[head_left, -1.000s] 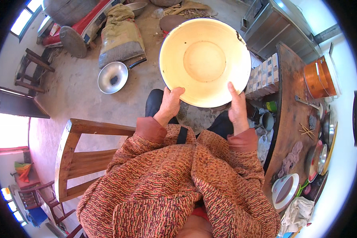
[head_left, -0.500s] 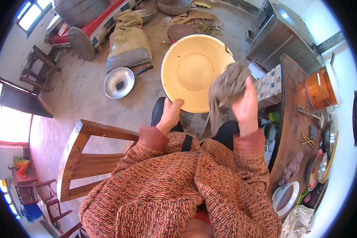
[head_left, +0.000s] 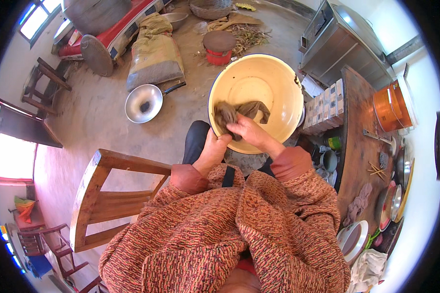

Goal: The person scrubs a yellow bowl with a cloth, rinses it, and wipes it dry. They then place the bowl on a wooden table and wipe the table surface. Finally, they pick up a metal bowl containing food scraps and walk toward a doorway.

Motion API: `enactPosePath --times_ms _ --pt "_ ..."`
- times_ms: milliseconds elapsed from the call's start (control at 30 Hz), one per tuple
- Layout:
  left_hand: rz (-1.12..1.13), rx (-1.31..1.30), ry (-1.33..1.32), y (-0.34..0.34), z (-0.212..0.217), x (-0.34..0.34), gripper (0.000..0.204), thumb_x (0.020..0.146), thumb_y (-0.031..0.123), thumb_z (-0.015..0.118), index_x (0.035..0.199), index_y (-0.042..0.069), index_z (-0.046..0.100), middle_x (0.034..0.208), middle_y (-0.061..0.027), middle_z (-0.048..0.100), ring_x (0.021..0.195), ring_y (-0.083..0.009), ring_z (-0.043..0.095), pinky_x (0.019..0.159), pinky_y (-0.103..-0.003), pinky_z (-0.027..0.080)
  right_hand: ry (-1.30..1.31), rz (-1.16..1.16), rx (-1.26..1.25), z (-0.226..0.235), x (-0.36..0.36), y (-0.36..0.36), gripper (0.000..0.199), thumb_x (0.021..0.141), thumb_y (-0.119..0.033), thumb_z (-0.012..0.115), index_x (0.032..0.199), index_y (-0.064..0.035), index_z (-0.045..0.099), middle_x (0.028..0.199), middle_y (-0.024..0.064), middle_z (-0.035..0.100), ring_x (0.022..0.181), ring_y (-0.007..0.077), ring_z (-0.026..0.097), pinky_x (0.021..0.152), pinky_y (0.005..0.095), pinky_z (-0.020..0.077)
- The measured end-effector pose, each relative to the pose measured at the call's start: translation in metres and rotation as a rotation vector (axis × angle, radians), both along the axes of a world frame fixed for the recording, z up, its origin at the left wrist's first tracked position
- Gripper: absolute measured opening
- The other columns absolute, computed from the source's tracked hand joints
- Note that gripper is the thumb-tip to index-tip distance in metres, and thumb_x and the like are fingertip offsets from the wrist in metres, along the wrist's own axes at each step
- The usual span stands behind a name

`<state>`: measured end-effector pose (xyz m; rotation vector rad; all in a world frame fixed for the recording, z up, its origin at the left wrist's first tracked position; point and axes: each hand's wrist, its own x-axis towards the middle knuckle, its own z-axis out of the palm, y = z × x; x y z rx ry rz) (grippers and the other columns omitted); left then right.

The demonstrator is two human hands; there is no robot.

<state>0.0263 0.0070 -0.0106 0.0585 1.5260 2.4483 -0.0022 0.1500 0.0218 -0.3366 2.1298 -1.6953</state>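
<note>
A large cream-yellow enamel basin (head_left: pixel 283 117) with a dark rim and a chipped spot is tilted in front of me, above my knees. My left hand (head_left: pixel 214 149) grips its near left rim, the thumb toward the inside. Inside the basin, my right hand (head_left: pixel 247 131) is closed on a grey-brown cloth (head_left: pixel 226 116), pressing it against the left inner wall. One end of the cloth trails across the basin's bottom. The fingers of my left hand under the rim are hidden.
A frying pan (head_left: pixel 144 103) and a stuffed sack (head_left: pixel 156 61) lie on the floor to the left. A wooden chair (head_left: pixel 117 195) stands at my left side. On the right is a wooden table (head_left: pixel 354 146) with an orange bucket (head_left: pixel 395 107). Beyond the basin sits a red lidded pot (head_left: pixel 218 47).
My right hand has brought the cloth from the basin's right rim to its left inside wall. The basin has shifted slightly right and nearer, uncovering the red pot.
</note>
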Motion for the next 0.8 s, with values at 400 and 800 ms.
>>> enactPosePath --times_ms 400,800 --pt "-0.123 -0.037 0.031 -0.004 0.017 -0.013 0.04 0.075 -0.003 0.046 0.114 -0.006 0.05 0.108 -0.0095 0.058 0.098 -0.0179 0.056 0.087 -0.031 0.043 1.444 -0.148 1.166 0.086 -0.028 0.082 0.025 0.075 -0.01 0.053 0.098 -0.0146 0.059 0.101 0.0064 0.049 0.082 0.0221 0.05 0.068 0.0363 0.0425" --pt "0.069 0.136 -0.048 -0.002 0.016 -0.01 0.044 0.072 -0.009 0.042 0.116 -0.006 0.047 0.111 -0.0114 0.056 0.103 -0.0214 0.055 0.09 -0.031 0.042 1.201 -0.075 1.474 0.061 -0.019 0.097 0.02 0.072 -0.011 0.054 0.091 -0.0137 0.06 0.094 0.002 0.051 0.087 0.0174 0.047 0.069 0.0314 0.0379"
